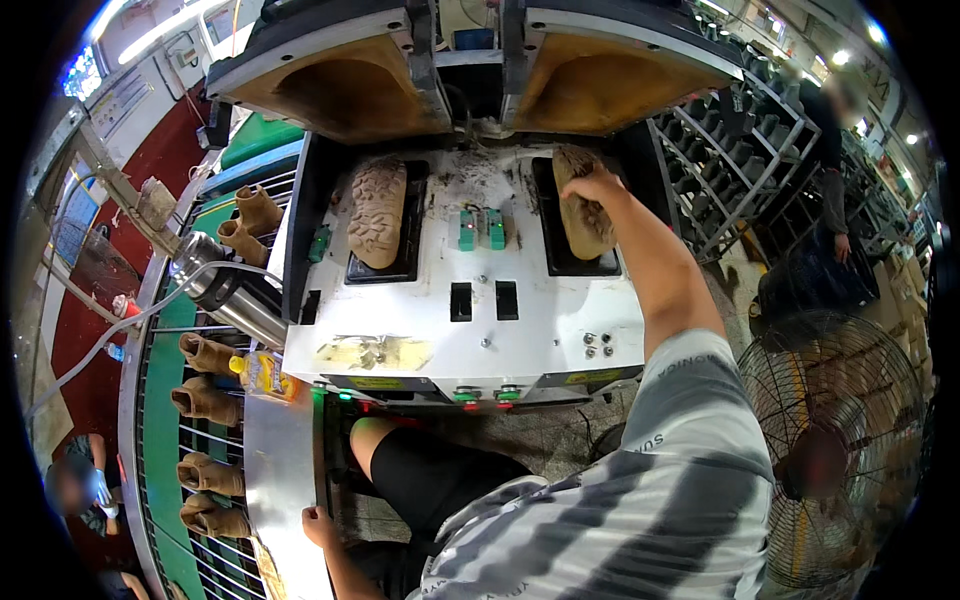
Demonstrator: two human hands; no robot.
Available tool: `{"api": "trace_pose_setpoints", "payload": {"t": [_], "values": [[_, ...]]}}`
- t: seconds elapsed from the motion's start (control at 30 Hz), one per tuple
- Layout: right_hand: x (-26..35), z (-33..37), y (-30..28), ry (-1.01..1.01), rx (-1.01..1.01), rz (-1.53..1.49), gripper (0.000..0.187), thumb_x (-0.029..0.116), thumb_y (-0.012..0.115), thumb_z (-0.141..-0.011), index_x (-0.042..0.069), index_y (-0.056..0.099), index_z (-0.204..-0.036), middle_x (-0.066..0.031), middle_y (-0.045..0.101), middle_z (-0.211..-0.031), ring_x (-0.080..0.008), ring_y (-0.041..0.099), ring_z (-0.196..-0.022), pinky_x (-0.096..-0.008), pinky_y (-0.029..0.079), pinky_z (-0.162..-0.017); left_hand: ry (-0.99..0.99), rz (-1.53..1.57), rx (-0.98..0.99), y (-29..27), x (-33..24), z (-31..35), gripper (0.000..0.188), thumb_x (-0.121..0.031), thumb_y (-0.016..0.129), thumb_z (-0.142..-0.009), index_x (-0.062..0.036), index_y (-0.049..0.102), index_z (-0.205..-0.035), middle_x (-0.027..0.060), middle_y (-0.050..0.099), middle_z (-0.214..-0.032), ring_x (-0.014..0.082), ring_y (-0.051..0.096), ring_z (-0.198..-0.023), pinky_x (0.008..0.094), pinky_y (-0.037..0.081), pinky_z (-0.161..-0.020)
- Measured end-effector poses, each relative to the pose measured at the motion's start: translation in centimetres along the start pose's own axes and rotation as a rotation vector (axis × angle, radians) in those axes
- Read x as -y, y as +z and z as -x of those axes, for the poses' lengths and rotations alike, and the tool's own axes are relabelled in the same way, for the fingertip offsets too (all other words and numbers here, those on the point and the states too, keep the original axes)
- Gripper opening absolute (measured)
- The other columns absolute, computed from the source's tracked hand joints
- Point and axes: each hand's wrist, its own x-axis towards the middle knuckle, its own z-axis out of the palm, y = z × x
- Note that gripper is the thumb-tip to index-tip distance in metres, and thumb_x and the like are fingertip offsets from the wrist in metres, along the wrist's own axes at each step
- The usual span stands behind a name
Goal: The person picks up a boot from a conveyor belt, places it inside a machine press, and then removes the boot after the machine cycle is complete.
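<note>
My right hand (594, 191) reaches over the right-hand well of a white machine and grips a tan shoe sole (585, 238), its fingers curled across the upper part. The hand covers some of that sole. A second tan sole (377, 215) with a chunky tread lies tread up in the left-hand black well (411, 190), untouched. At the lower left, my left hand (319, 526) is closed beside the edge of a metal side table (280, 470); what its fingers hold, if anything, is hidden.
Two raised mould lids (340, 90) stand behind the machine top (455, 270). Left are tan boots (210, 400) on a rack, a steel flask (240, 305) and a yellow bottle (265, 376). A caged fan (830, 450) stands right. Other people are at both sides.
</note>
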Motion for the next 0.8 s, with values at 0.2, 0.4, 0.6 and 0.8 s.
{"api": "trace_pose_setpoints", "payload": {"t": [0.2,0.4,0.6,0.8], "values": [[0.5,8.1,0.9,-0.005,-0.058,0.01,0.092,0.06,0.06,-0.08,0.014,0.024,-0.151,-0.0215,0.038,-0.146,-0.0367,0.042,-0.131,-0.0452,0.043,-0.102,-0.029,0.138,0.077,1.4,-2.7,0.4,0.015,-0.013,0.058,-0.08,0.0007,0.064,-0.083,0.0155,0.066,-0.075,0.0295,0.063,-0.068,0.0415,0.05,-0.066],[-10.4,22.7,4.7,-0.612,-0.77,-0.346,0.025,0.012,0.067,-0.083,0.002,0.057,-0.104,-0.0161,0.06,-0.096,-0.0303,0.059,-0.085,-0.0392,0.048,-0.074,0.352,0.456,0.585,7.1,-20.3,7.7,0.016,-0.014,0.061,-0.084,-0.0005,0.067,-0.091,0.016,0.068,-0.083,0.0224,0.067,-0.077,0.0336,0.052,-0.071],[-20.8,32.7,17.3,0.511,-0.733,-1.735,0.02,0.008,0.052,-0.087,0.011,0.036,-0.075,0.0016,0.032,-0.07,-0.0133,0.033,-0.062,-0.0289,0.033,-0.059,0.887,0.323,1.108,12.0,-35.6,17.2,0.021,-0.018,0.058,-0.087,-0.0029,0.067,-0.099,0.0201,0.068,-0.09,0.037,0.065,-0.089,0.0409,0.051,-0.079],[-28.7,33.8,19.8,0.396,0.004,-1.827,0.02,0.02,0.053,-0.086,0.012,0.042,-0.071,-0.0014,0.043,-0.066,-0.0161,0.04,-0.059,-0.0332,0.036,-0.057,0.944,0.47,0.947,13.5,-35.4,17.0,0.021,-0.016,0.051,-0.09,-0.0027,0.068,-0.095,0.0199,0.067,-0.087,0.039,0.065,-0.085,0.044,0.05,-0.073]]}}
